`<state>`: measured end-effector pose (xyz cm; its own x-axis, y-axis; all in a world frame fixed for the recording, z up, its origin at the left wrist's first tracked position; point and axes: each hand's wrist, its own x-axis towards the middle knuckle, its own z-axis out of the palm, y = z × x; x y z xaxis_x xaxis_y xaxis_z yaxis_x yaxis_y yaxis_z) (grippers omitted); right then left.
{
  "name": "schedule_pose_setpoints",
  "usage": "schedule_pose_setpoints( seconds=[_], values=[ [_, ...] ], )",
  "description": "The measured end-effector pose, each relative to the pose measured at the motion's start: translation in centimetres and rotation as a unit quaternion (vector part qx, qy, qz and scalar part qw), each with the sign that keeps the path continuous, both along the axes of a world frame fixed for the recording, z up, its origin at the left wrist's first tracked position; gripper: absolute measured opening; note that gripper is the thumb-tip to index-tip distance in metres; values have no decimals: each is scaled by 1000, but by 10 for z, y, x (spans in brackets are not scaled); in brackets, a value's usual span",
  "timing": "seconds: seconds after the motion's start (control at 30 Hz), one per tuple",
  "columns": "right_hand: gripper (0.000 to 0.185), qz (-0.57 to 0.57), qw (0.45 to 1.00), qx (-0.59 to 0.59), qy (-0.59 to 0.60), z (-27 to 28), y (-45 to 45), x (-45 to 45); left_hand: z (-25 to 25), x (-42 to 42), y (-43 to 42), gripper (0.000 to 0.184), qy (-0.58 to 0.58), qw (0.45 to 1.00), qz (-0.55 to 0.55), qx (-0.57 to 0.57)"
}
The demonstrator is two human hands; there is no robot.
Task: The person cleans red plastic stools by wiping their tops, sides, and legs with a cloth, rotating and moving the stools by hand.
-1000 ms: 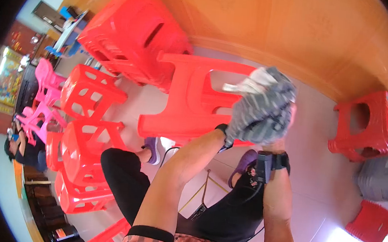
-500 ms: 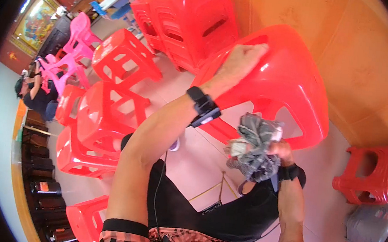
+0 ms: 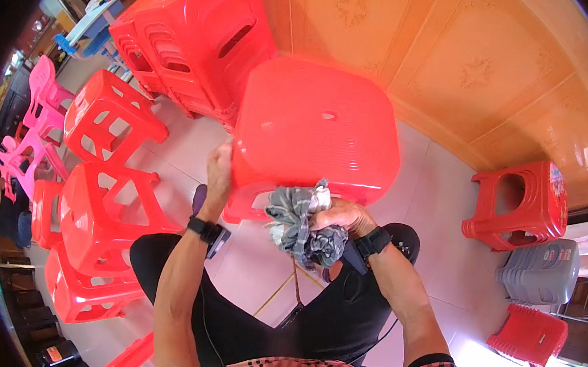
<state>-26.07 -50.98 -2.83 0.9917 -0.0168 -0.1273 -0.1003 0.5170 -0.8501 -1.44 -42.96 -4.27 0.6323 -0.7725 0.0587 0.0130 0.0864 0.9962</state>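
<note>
R hand (image 3: 349, 216) clutching cloth (image 3: 297, 223) tight, nr stool (image 3: 317, 129).
L hand (image 3: 220, 168) touching stool's L edge; can't tell if gripping.

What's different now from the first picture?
The red plastic stool got turned: its seat now faces up. The left hand left the gray patterned cloth and moved to the stool's left side. The right hand still holds the cloth, and the stacked red stools stay by the wall.

From my feed I can read no lettering or numbers; the labels (image 3: 552, 256) on the stack of grey plastic stools (image 3: 540, 278) are too small to decipher.
</note>
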Motion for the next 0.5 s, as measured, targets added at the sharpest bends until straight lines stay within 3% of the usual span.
schedule_pose_setpoints(
  seconds=[0.07,0.17,0.23,0.27,0.37,0.43,0.5],
  values=[
    [54,26,1000,-6,-6,-5,2,2,-17,10,17,44,35,999,7,-20],
    [46,64,997,8,-43,7,7,4,-42,19,42,47,37,999,8,6],
    [49,68,997,-6,-25,21,10,0,-41,10,57,48,10,995,79,58],
    [50,55,996,0,-70,28,14,1,-45,9,61,48,10,995,75,58],
    [54,11,990,-28,-139,42,13,-11,-59,14,77,50,101,990,100,7],
    [50,-54,994,-92,34,57,8,-35,-59,20,90,50,295,955,2,0],
    [35,-190,966,174,-36,67,23,-44,-59,24,93,52,302,953,-8,-23]
  ],
)
